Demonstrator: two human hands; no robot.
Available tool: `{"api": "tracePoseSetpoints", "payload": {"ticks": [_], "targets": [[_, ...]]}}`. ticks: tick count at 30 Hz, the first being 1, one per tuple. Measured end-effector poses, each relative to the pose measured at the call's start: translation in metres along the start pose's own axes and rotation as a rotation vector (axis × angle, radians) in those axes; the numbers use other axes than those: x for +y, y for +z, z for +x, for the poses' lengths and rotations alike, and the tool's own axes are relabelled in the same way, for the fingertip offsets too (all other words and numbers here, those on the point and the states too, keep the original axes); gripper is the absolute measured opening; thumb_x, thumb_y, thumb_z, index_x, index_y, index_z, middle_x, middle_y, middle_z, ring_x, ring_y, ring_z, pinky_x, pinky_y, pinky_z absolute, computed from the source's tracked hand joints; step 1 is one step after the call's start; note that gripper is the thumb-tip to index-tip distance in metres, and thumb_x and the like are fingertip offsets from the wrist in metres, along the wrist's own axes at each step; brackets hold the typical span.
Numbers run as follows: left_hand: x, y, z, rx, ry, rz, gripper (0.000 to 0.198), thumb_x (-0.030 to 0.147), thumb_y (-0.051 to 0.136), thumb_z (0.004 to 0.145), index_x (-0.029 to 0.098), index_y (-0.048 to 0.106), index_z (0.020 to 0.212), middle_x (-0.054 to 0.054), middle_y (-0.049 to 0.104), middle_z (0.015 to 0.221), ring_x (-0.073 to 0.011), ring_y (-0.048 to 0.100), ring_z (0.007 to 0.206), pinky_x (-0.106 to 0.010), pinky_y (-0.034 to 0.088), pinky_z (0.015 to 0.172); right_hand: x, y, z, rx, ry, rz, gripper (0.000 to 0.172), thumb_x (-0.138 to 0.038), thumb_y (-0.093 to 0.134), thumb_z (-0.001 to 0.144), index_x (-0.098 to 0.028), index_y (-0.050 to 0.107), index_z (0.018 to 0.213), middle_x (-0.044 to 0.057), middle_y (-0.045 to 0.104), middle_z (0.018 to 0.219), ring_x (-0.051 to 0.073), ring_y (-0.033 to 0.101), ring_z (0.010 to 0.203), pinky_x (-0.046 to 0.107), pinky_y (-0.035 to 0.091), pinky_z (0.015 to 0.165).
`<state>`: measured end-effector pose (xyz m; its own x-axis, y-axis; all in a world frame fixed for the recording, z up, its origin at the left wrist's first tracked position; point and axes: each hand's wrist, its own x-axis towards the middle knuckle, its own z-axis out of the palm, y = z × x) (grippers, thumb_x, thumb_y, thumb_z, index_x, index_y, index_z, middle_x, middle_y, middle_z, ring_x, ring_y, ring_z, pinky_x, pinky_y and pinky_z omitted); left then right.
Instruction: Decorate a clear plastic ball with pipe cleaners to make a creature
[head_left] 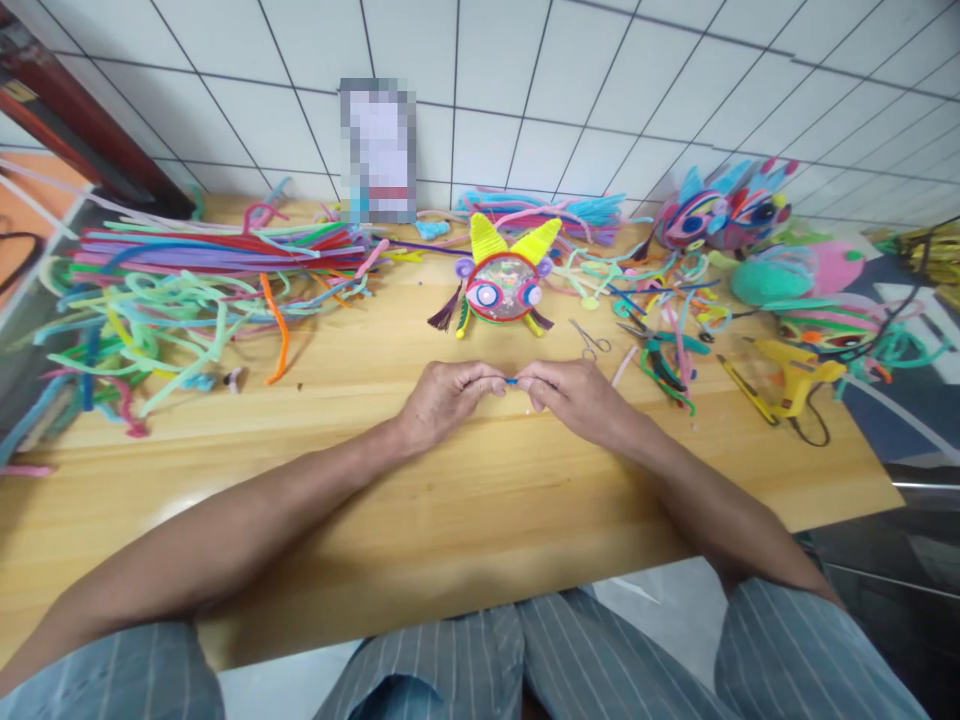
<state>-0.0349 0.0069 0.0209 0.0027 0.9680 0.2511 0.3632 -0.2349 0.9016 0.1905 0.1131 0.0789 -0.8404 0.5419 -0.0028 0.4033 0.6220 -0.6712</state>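
My left hand (455, 395) and my right hand (565, 395) meet over the middle of the table, fingers pinched. Between their fingertips shows a short bit of blue pipe cleaner (512, 381); both hands grip it, and the rest of it is hidden by the fingers. Just beyond the hands stands a round creature figure (501, 285) with yellow ears, ringed eyes, a red rim and dark tassels. Small scissors (590, 343) lie on the wood to the right of the figure, close to my right hand.
Bundled and loose pipe cleaners (217, 250) cover the table's left side. An orange pipe cleaner (275, 330) lies nearer the middle. At right are pliers (660, 340), a yellow glue gun (799, 378) with its cord, and more finished figures (720, 215). A tiled wall (495, 100) rises behind.
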Motion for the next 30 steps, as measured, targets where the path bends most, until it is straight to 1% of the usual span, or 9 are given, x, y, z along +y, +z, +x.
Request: {"api": "tracePoseSetpoints", "payload": {"ticks": [3, 7, 10, 13, 15, 18, 21, 23, 30], "targets": [[-0.002, -0.002, 0.000, -0.020, -0.003, 0.067, 0.034, 0.041, 0.070, 0.114, 0.020, 0.087, 0.094, 0.003, 0.072, 0.064, -0.0107, 0.066, 0.061, -0.020, 0.051, 0.068, 0.003, -0.002, -0.002, 0.018, -0.005, -0.055, 0.028, -0.028, 0.057, 0.107, -0.023, 0.076, 0.088, -0.003, 0.069, 0.068, 0.014, 0.060, 0.063, 0.028, 0.038, 0.068], [-0.005, -0.005, 0.001, -0.061, -0.040, 0.053, 0.034, 0.041, 0.067, 0.114, 0.019, 0.087, 0.096, 0.005, 0.069, 0.062, -0.0086, 0.056, 0.052, -0.019, 0.046, 0.060, 0.007, -0.009, -0.004, -0.011, 0.030, -0.049, 0.032, -0.030, 0.056, 0.107, -0.023, 0.072, 0.081, -0.004, 0.065, 0.065, 0.012, 0.055, 0.060, 0.028, 0.036, 0.068], [-0.005, -0.006, 0.000, -0.050, -0.050, 0.044, 0.035, 0.041, 0.067, 0.113, 0.018, 0.086, 0.097, 0.004, 0.069, 0.061, -0.0089, 0.057, 0.051, -0.019, 0.046, 0.059, 0.009, -0.013, -0.004, -0.032, 0.042, -0.032, 0.033, -0.032, 0.054, 0.108, -0.022, 0.072, 0.082, -0.004, 0.067, 0.067, 0.012, 0.054, 0.060, 0.029, 0.036, 0.069], [-0.004, -0.005, 0.000, -0.027, -0.047, 0.067, 0.037, 0.044, 0.066, 0.114, 0.018, 0.085, 0.096, 0.004, 0.070, 0.061, -0.0097, 0.058, 0.050, -0.020, 0.048, 0.059, 0.010, -0.015, -0.003, -0.012, 0.039, -0.047, 0.032, -0.033, 0.054, 0.108, -0.022, 0.074, 0.085, -0.003, 0.070, 0.070, 0.012, 0.055, 0.062, 0.029, 0.036, 0.070], [-0.004, -0.004, -0.001, -0.019, -0.025, 0.092, 0.037, 0.043, 0.065, 0.115, 0.019, 0.084, 0.095, 0.003, 0.073, 0.064, -0.0109, 0.062, 0.054, -0.021, 0.050, 0.062, 0.010, -0.017, -0.002, 0.007, 0.035, -0.070, 0.031, -0.033, 0.055, 0.108, -0.023, 0.076, 0.088, -0.002, 0.071, 0.072, 0.013, 0.056, 0.063, 0.029, 0.037, 0.070], [-0.006, -0.003, -0.003, -0.011, 0.023, 0.122, 0.032, 0.036, 0.064, 0.114, 0.019, 0.083, 0.095, 0.000, 0.081, 0.076, -0.0129, 0.072, 0.065, -0.022, 0.055, 0.070, 0.012, -0.020, -0.001, -0.002, 0.033, -0.107, 0.029, -0.031, 0.056, 0.108, -0.023, 0.079, 0.092, -0.002, 0.075, 0.074, 0.014, 0.061, 0.065, 0.029, 0.040, 0.072], [-0.008, -0.001, -0.004, -0.019, 0.047, 0.154, 0.028, 0.030, 0.063, 0.113, 0.020, 0.080, 0.094, -0.001, 0.085, 0.085, -0.0141, 0.077, 0.073, -0.023, 0.058, 0.077, 0.013, -0.023, -0.001, -0.001, 0.031, -0.138, 0.024, -0.028, 0.060, 0.107, -0.024, 0.083, 0.103, 0.000, 0.083, 0.084, 0.016, 0.070, 0.072, 0.029, 0.044, 0.075], [-0.008, 0.000, -0.004, -0.039, 0.049, 0.172, 0.028, 0.029, 0.060, 0.113, 0.020, 0.078, 0.093, -0.001, 0.085, 0.084, -0.0142, 0.077, 0.073, -0.023, 0.058, 0.077, 0.015, -0.026, 0.000, 0.013, 0.022, -0.162, 0.022, -0.028, 0.064, 0.106, -0.025, 0.085, 0.107, 0.001, 0.087, 0.091, 0.018, 0.074, 0.077, 0.029, 0.046, 0.076], [-0.005, -0.001, -0.004, -0.086, 0.070, 0.224, 0.029, 0.029, 0.053, 0.115, 0.020, 0.071, 0.094, 0.000, 0.076, 0.078, -0.0135, 0.073, 0.070, -0.023, 0.053, 0.073, 0.035, -0.034, -0.005, 0.042, -0.027, -0.348, 0.020, -0.028, 0.069, 0.106, -0.028, 0.087, 0.100, 0.002, 0.091, 0.098, 0.022, 0.081, 0.087, 0.031, 0.050, 0.077]]}}
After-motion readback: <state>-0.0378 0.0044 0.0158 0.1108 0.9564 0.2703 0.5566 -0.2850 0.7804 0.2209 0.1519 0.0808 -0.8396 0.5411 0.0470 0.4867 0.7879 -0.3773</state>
